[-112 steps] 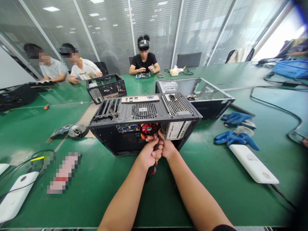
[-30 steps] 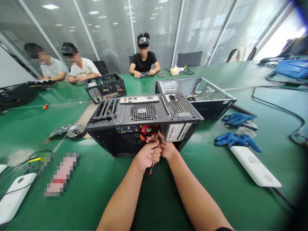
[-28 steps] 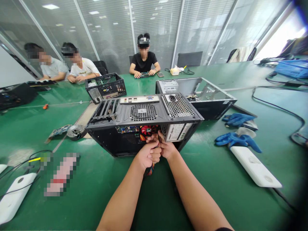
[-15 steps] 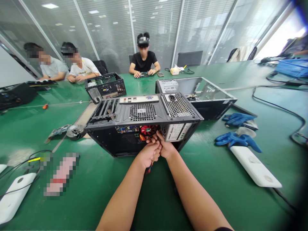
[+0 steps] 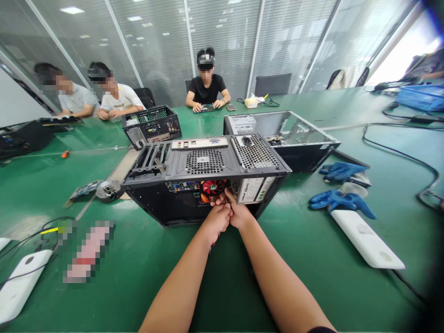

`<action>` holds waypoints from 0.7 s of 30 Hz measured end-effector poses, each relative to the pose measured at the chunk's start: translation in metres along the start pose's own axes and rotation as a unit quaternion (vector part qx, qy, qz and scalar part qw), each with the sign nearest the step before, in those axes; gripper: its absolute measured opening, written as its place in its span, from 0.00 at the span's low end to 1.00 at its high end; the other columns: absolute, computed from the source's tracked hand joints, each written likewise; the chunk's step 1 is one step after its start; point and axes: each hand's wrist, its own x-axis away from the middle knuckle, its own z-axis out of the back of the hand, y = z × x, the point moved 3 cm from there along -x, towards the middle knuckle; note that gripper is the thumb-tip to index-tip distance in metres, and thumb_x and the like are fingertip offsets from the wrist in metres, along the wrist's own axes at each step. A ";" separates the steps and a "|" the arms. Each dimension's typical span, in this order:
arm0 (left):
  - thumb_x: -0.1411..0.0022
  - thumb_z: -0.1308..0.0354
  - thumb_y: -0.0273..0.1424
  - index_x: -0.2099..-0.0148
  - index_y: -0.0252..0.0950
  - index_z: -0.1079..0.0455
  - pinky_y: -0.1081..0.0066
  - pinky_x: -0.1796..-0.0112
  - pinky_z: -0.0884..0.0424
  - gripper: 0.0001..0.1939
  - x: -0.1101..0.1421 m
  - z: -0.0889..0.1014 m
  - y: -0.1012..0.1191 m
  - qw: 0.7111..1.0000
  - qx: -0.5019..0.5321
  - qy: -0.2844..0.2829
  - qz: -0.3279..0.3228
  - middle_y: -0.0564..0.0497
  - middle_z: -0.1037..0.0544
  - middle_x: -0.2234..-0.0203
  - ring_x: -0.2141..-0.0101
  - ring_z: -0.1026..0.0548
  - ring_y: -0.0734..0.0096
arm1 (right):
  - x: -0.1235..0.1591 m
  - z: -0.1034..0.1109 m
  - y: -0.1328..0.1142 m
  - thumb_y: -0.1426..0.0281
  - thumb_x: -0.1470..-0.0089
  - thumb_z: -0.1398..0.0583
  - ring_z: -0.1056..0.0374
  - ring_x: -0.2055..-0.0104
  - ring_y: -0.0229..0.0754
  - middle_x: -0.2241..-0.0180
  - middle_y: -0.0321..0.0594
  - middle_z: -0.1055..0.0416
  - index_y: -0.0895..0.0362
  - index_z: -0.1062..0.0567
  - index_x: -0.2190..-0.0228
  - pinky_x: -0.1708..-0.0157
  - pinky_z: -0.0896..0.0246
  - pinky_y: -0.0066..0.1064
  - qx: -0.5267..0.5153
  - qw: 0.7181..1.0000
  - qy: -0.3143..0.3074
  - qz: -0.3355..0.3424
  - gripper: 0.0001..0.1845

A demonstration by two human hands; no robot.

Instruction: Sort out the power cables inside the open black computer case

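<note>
A black computer case stands on the table, its rear panel up and its open side facing me. Inside it show a red fan and, at the right, a power supply with a white label. My left hand is closed around a bundle of wires, of which only a small coloured part shows below the fist. Pressed against it, my right hand is closed too, with fingers reaching into the opening beside the fan. Both hands seem to grip the same wires; the fingertips are partly hidden.
Behind stand another open case and a smaller one. Blue gloves and a white power strip lie at right. A second white strip and cables lie at left. Several people sit across the green table.
Both hands stay at the case's opening. The coloured wires below my left fist show less than before. The view has shifted very slightly.
</note>
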 end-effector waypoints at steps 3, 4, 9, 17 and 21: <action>0.34 0.48 0.40 0.72 0.37 0.43 0.80 0.85 0.60 0.17 0.006 -0.002 0.005 0.989 0.112 -0.088 0.045 0.64 0.50 0.89 0.90 0.57 0.84 | 0.003 -0.003 0.000 0.49 0.55 0.35 0.26 0.66 0.45 0.79 0.36 0.27 0.55 0.30 0.79 0.71 0.33 0.32 0.000 1.000 -0.009 -0.023 0.22; 0.34 0.48 0.40 0.72 0.37 0.43 0.80 0.86 0.60 0.16 0.008 -0.003 0.007 0.984 0.132 -0.110 0.055 0.64 0.50 0.90 0.90 0.57 0.84 | 0.004 -0.003 0.000 0.48 0.55 0.36 0.26 0.66 0.45 0.78 0.37 0.26 0.55 0.30 0.79 0.70 0.33 0.33 0.000 0.999 -0.014 -0.030 0.22; 0.35 0.47 0.42 0.72 0.37 0.43 0.80 0.86 0.60 0.18 0.009 -0.002 0.009 0.981 0.141 -0.124 0.057 0.65 0.50 0.90 0.90 0.56 0.85 | 0.004 -0.004 0.000 0.48 0.55 0.36 0.25 0.66 0.46 0.77 0.38 0.25 0.55 0.30 0.80 0.69 0.33 0.32 0.001 0.999 -0.014 -0.032 0.23; 0.37 0.46 0.39 0.77 0.34 0.37 0.77 0.81 0.48 0.18 -0.006 0.007 -0.001 0.984 -0.133 0.061 -0.106 0.56 0.36 0.84 0.83 0.41 0.80 | -0.001 -0.001 0.002 0.51 0.55 0.34 0.25 0.67 0.45 0.80 0.38 0.26 0.55 0.33 0.82 0.72 0.34 0.31 0.018 1.000 0.014 0.009 0.23; 0.38 0.46 0.37 0.77 0.34 0.36 0.77 0.79 0.46 0.17 -0.004 0.008 0.003 0.978 -0.152 0.065 -0.127 0.55 0.35 0.83 0.82 0.39 0.79 | 0.000 -0.003 0.001 0.51 0.56 0.34 0.25 0.66 0.46 0.80 0.38 0.27 0.54 0.33 0.82 0.70 0.33 0.32 0.011 1.000 0.007 0.002 0.23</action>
